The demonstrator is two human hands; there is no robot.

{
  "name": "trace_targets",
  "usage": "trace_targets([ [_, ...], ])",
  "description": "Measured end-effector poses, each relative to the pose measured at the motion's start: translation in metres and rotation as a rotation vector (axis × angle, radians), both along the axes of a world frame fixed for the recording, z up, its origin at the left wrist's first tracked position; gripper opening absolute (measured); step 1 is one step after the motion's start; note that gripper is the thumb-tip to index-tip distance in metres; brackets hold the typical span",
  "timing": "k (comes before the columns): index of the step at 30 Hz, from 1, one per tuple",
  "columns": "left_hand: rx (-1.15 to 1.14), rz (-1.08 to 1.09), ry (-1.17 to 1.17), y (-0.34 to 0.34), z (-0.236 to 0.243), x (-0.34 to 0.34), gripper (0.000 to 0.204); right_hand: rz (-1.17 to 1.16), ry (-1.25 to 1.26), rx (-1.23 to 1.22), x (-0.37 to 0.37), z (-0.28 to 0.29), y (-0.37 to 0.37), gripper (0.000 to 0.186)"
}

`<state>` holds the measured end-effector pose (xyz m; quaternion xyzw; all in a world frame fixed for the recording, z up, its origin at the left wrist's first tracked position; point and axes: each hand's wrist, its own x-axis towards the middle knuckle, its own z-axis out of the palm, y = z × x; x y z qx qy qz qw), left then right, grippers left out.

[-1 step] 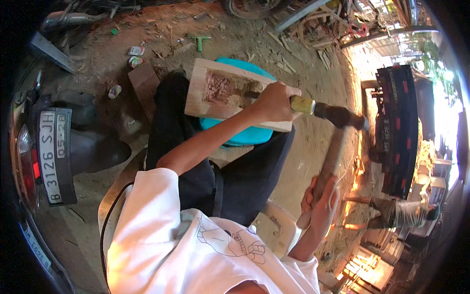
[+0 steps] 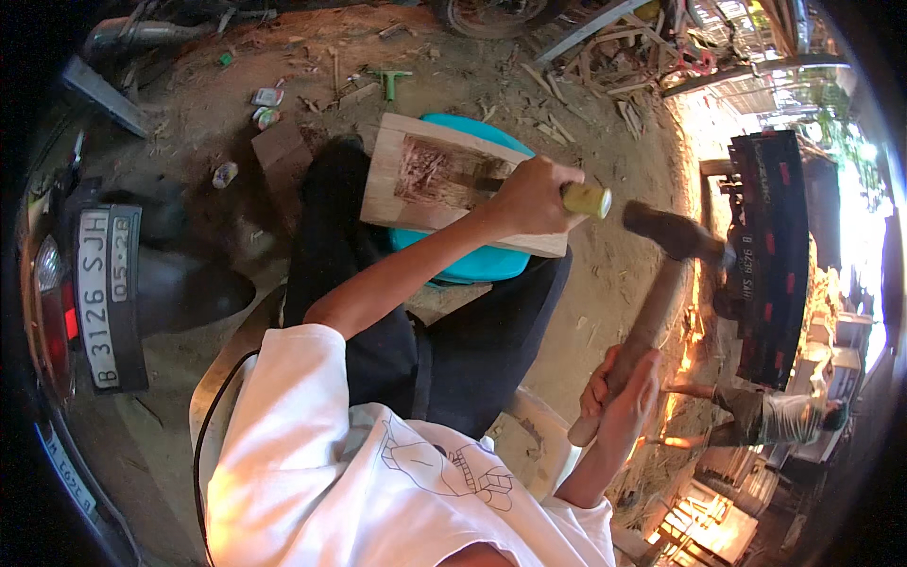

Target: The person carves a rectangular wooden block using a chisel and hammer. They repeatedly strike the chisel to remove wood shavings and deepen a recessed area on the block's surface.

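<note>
My left hand (image 2: 534, 198) is closed round a chisel with a yellowish handle (image 2: 586, 198), its dark blade angled into a rough, hollowed recess in a pale wooden block (image 2: 387, 194). The block rests on a turquoise plastic stool (image 2: 472, 265) between my knees. My right hand (image 2: 619, 397) grips the long wooden shaft of a hammer (image 2: 647, 302). The dark hammer head (image 2: 671, 231) is just right of the chisel handle's end, with a small gap between them.
Parked motorbikes (image 2: 109, 298) stand at left and top, near a brown board (image 2: 279, 151), a green T-shaped item (image 2: 389, 85), litter and wood scraps (image 2: 553, 85). At right are a dark vehicle (image 2: 770, 255), another person (image 2: 794, 416) and stacked timber.
The hammer head has moved right, away from the chisel handle's end, opening a gap. My left hand and the block have shifted very slightly right.
</note>
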<state>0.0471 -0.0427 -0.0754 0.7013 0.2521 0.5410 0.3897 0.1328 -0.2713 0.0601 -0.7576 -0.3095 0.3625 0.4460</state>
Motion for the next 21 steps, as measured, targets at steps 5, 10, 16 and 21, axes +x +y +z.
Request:
trace_targets([
  [5, -0.086, -0.049, -0.029, 0.006, 0.009, -0.013, 0.024, 0.000, 0.215, 0.292, 0.004, 0.004, -0.024, 0.064],
  [10, -0.432, 0.106, -0.540, 0.016, 0.036, -0.046, 0.019, 0.247, 0.247, 0.218, 0.034, -0.027, -0.053, 0.054],
  [16, -0.534, -0.166, -1.005, 0.031, 0.065, -0.125, 0.031, 0.180, 0.406, -0.410, 0.027, -0.065, -0.046, 0.024],
  [21, -0.440, -0.107, -0.903, 0.036, 0.045, -0.127, 0.029, 0.094, 0.401, -0.446, 0.028, -0.081, -0.044, 0.031],
])
